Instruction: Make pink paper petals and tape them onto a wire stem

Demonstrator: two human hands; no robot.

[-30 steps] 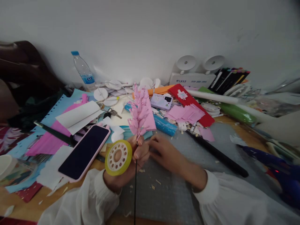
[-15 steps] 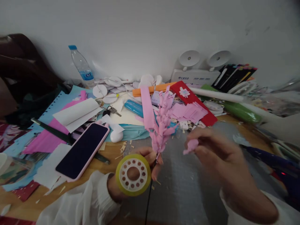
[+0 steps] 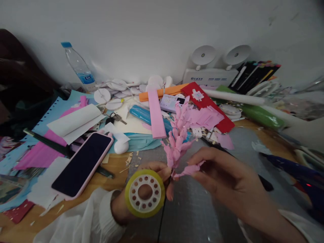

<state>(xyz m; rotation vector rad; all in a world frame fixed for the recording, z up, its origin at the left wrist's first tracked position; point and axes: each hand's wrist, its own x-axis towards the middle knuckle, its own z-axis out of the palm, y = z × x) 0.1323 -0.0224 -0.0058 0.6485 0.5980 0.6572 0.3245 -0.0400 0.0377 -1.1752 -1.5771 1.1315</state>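
My left hand [image 3: 158,170] is closed around the thin stem of a pink crepe-paper flower spike [image 3: 178,135], which stands upright with several twisted buds along it. A roll of yellowish tape [image 3: 130,199] on a white core hangs in front of my left hand and hides part of it. Between the thumb and fingers of my right hand [image 3: 217,172] is a single twisted pink paper petal [image 3: 189,169]. Its narrow end meets the stem just above my left fingers. The dark stem runs down below my left hand.
A phone [image 3: 83,163] lies at left beside white paper sheets [image 3: 76,123]. Behind are a water bottle [image 3: 79,67], a pink crepe strip [image 3: 156,114], pink paper squares [image 3: 206,118] on a red packet [image 3: 225,123], and a lamp unit [image 3: 210,76]. A dark blue tool [image 3: 288,170] with a red light lies at right.
My right hand has moved left with the petal, bringing its end against the stem. The flower spike now leans slightly right. The view has shifted a little.
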